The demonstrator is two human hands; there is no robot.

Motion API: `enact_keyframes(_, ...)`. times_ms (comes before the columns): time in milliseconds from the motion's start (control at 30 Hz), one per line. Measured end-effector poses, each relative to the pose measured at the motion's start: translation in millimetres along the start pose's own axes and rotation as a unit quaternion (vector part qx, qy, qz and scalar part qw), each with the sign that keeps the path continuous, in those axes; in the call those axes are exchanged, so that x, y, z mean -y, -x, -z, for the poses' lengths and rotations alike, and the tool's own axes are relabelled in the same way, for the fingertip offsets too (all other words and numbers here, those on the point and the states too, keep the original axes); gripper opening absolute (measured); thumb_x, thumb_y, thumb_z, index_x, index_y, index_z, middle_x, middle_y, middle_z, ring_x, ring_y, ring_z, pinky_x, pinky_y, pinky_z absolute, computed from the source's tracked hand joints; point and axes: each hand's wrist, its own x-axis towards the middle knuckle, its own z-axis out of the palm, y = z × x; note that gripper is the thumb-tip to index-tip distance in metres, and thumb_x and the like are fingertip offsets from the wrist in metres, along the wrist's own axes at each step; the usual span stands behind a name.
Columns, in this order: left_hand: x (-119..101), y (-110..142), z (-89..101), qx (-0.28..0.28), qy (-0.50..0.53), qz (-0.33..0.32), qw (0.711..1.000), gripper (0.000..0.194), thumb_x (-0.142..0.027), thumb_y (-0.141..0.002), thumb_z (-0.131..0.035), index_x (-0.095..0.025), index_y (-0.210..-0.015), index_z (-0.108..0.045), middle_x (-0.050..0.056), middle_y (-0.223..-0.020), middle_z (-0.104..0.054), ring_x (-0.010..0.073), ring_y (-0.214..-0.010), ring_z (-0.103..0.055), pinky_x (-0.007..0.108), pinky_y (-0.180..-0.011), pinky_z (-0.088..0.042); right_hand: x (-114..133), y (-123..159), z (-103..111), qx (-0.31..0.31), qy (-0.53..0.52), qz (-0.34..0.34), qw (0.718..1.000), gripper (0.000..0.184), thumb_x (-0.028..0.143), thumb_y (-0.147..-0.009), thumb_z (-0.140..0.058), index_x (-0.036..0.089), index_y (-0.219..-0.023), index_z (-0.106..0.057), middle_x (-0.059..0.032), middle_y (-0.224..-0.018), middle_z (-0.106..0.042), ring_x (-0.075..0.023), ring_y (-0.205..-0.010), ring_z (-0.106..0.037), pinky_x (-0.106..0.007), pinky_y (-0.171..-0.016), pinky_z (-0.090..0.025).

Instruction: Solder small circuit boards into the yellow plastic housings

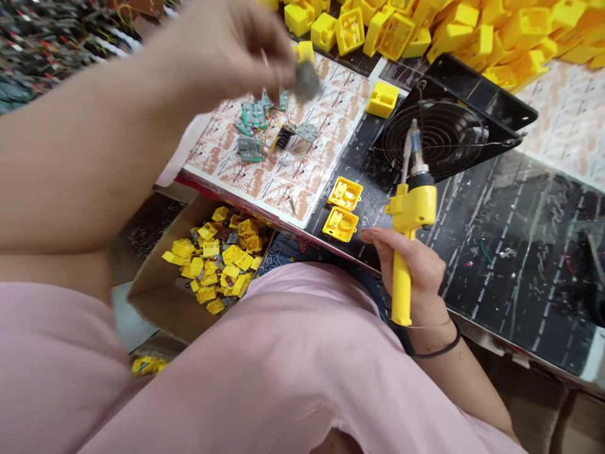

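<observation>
My right hand (416,261) is closed around the yellow handle of a soldering gun (414,208), its metal tip pointing up and away over a black fan. My left hand (236,53), smeared by motion, is raised over the far left of the table. Its fingers are pinched at a blurred grey roundish part (307,81), whose kind I cannot make out. Below that hand lie several small grey-green circuit boards (254,115) with wires. Two open yellow casing halves (345,193) lie near the table edge, left of my right hand.
The black fan (435,139) stands beside a yellow casing (382,99). A heap of yellow casings (472,31) fills the back. Below the table edge, a cardboard box (163,296) holds many yellow pieces. A tangle of wired parts (57,44) lies at the far left.
</observation>
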Motion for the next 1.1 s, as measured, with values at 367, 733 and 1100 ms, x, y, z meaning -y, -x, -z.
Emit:
enact_keyframes(367, -29, 12, 8.0, -0.082, 0.048, 0.136, 0.986, 0.068, -0.058, -0.084, -0.059, 0.0, -0.114, -0.079, 0.005, -0.088, -0.068, 0.0217, -0.091, -0.07, 0.052, -0.091, -0.052, -4, -8, -8, 0.06, 0.009, 0.033, 0.998, 0.04, 0.037, -0.091, -0.085, 0.027, -0.121, -0.06, -0.0093, -0.122, -0.08, -0.0266, -0.109, -0.079, -0.043, -0.097, -0.064)
enact_keyframes(733, -32, 116, -105.9, -0.098, 0.155, 0.15, 0.972, 0.048, -0.044, -0.094, -0.06, -0.021, -0.137, -0.063, 0.001, -0.079, -0.074, 0.0163, -0.067, -0.067, 0.033, -0.063, -0.052, -5, -11, -21, 0.06, 0.022, 0.053, 0.997, 0.036, 0.033, -0.096, -0.079, 0.027, -0.126, -0.059, -0.0094, -0.119, -0.08, -0.0244, -0.102, -0.079, -0.039, -0.086, -0.064)
enact_keyframes(1100, -35, 126, -83.6, -0.003, -0.05, -0.008, 0.999, 0.043, -0.04, -0.095, -0.053, -0.026, -0.131, -0.072, 0.01, -0.149, -0.066, 0.035, -0.144, -0.057, 0.057, -0.12, -0.043, -10, -6, -25, 0.048, 0.021, 0.051, 0.997, 0.044, 0.033, -0.096, -0.079, 0.028, -0.134, -0.058, -0.0071, -0.121, -0.08, -0.0237, -0.104, -0.079, -0.036, -0.089, -0.063)
